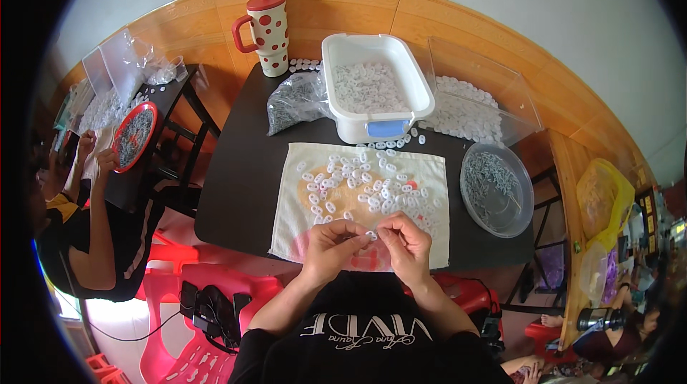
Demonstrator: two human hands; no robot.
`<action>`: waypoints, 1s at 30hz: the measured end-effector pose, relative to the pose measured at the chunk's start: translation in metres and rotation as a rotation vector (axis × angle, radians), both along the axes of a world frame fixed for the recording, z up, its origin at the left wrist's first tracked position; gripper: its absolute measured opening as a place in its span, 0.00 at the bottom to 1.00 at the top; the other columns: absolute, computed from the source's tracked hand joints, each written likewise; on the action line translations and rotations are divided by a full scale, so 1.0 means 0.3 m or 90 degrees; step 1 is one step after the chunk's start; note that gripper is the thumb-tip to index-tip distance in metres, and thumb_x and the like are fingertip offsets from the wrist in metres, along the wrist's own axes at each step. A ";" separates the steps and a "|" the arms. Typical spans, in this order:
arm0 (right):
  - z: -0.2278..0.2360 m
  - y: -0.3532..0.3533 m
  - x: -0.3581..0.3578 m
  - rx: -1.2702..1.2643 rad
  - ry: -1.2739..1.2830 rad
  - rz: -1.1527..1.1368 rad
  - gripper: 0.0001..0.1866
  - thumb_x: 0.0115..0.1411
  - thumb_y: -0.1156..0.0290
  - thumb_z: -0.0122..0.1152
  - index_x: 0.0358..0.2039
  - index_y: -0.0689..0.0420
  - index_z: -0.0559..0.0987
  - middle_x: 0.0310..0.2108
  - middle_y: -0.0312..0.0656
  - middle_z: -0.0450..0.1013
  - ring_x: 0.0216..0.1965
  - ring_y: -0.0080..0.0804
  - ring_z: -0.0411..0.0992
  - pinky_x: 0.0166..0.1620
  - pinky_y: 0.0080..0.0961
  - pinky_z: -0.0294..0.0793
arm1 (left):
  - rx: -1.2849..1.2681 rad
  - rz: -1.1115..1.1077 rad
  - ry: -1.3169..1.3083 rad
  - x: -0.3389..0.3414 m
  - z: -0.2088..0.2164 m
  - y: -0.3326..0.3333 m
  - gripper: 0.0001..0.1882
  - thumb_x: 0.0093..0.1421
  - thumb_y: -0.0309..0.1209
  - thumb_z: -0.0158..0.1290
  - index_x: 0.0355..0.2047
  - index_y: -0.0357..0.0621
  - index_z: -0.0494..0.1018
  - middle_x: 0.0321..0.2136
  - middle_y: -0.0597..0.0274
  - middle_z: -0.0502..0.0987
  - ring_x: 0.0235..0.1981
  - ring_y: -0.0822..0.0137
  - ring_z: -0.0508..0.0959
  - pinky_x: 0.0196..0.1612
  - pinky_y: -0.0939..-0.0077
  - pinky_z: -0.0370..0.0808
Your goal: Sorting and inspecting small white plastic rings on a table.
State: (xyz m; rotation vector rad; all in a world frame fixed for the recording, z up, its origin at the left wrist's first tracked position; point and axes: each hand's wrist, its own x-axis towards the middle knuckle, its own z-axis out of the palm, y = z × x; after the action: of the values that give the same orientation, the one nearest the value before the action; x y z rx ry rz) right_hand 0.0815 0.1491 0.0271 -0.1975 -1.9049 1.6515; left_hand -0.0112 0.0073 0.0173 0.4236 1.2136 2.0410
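Observation:
My left hand (333,246) pinches a small white oval plastic piece with two holes (371,236) between thumb and fingertips. Close beside it, my right hand (405,242) is closed in a pinch, its fingertips next to the piece; whatever they hold is too small to make out. Both hands are over the near edge of a cream towel (290,201) with a coloured pattern. Many loose white oval pieces (386,194) are spread over the towel, beyond my fingers. A round clear tub (526,205) of small grey metal parts (490,180) stands right of the towel.
A white bin (418,94) of assembled-looking pieces stands behind the towel, between a bag of grey parts (293,101) and a clear box (526,115) with white pieces. A spotted tumbler (270,37) is at the back left. A co-worker (93,241) sits left by a red tray (152,115).

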 end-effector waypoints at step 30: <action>0.036 0.018 -0.025 0.299 -0.041 0.098 0.06 0.65 0.77 0.58 0.31 0.64 0.73 0.27 0.43 0.70 0.26 0.31 0.69 0.31 0.24 0.68 | -0.031 0.024 0.130 0.009 -0.007 -0.030 0.03 0.62 0.15 0.57 0.36 0.32 0.79 0.29 0.65 0.80 0.28 0.80 0.76 0.30 0.86 0.74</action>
State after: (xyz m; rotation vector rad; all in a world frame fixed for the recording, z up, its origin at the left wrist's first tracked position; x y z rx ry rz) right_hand 0.0740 0.1544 0.0379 0.0900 -2.3432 1.2526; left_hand -0.0084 -0.0017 0.0152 0.6012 1.3987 2.0344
